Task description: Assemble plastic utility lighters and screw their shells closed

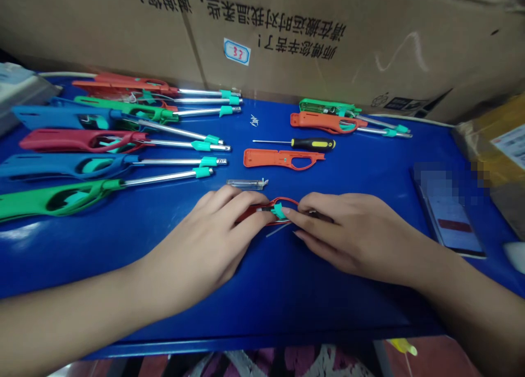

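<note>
Between my hands lies an orange-red lighter housing (283, 201), one half of a long-nosed lighter, with its inside facing up. A teal trigger (279, 210) sits in its finger loop. My left hand (223, 232) is closed around the left end, thumb and fingers beside the trigger. My right hand (348, 232) grips the right end, one fingertip against the trigger; its fingers hide most of that end. Just beyond my left fingers is a clear fuel tank (246, 184). Farther back are a loose orange housing half (283, 158) and a black-and-yellow screwdriver (314, 143).
Several long-nosed lighters, among them a green lighter (61, 197), lie in a row at left. An orange lighter (328, 122) and a green one are at back right. A cardboard box (262, 76) walls the back. A phone (449, 215) lies at right.
</note>
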Demonstrator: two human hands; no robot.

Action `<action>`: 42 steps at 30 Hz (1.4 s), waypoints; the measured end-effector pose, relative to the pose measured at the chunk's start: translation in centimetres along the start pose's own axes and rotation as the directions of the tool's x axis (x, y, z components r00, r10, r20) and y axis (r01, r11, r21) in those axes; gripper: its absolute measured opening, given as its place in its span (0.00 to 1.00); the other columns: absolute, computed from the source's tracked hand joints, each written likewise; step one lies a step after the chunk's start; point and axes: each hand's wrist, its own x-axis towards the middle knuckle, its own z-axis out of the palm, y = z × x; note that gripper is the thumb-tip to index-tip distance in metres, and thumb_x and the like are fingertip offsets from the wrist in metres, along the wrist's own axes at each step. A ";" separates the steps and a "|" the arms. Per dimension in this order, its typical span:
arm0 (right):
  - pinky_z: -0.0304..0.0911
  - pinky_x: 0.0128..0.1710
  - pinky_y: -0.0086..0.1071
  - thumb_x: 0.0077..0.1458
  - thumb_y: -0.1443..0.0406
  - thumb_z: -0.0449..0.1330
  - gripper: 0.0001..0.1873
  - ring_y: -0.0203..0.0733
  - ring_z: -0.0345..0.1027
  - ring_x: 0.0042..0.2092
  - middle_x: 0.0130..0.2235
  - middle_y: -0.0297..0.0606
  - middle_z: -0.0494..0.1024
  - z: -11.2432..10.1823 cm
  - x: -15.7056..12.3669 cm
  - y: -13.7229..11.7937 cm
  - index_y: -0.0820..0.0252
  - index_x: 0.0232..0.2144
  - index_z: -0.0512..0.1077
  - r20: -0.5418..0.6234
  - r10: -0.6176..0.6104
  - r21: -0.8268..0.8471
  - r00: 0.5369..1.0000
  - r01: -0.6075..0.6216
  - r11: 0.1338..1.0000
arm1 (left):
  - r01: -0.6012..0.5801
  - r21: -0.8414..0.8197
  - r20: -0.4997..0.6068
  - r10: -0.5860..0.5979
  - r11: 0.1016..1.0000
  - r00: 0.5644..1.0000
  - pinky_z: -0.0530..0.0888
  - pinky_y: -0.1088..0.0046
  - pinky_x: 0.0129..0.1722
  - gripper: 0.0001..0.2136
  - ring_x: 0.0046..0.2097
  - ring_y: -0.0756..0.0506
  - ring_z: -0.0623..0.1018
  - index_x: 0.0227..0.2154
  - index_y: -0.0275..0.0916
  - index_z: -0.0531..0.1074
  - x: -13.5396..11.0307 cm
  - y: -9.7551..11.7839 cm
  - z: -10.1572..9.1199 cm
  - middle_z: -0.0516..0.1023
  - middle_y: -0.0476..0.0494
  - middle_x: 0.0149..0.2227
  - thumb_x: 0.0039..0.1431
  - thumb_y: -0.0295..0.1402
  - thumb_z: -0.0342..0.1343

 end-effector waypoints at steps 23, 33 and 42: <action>0.54 0.29 0.36 0.71 0.61 0.49 0.17 0.39 0.69 0.32 0.42 0.38 0.76 -0.2 -0.1 -0.4 0.60 0.53 0.72 0.086 0.043 0.010 0.995 -0.044 0.999 | -0.012 0.004 -0.021 0.013 1.000 1.000 0.73 0.57 0.49 0.14 0.55 0.37 0.71 0.54 0.39 0.72 0.0 0.1 -0.1 0.74 0.39 0.58 0.68 0.25 0.52; 0.57 0.30 0.36 0.70 0.62 0.51 0.16 0.40 0.71 0.34 0.42 0.39 0.78 -0.3 -0.2 -0.1 0.61 0.51 0.75 -0.062 -0.001 0.050 0.998 0.004 0.999 | -0.143 0.168 -0.041 0.152 0.975 0.988 0.76 0.55 0.44 0.14 0.51 0.36 0.74 0.55 0.36 0.74 -0.2 -0.2 -0.6 0.77 0.38 0.57 0.71 0.28 0.49; 0.56 0.29 0.36 0.70 0.64 0.52 0.15 0.39 0.72 0.33 0.40 0.38 0.81 -0.3 -0.1 -0.3 0.61 0.45 0.79 -0.079 -0.007 0.065 0.997 0.012 0.998 | -0.128 0.120 -0.078 0.138 0.984 0.987 0.76 0.58 0.46 0.14 0.52 0.37 0.73 0.54 0.37 0.74 0.1 -0.2 -0.5 0.78 0.41 0.55 0.71 0.28 0.50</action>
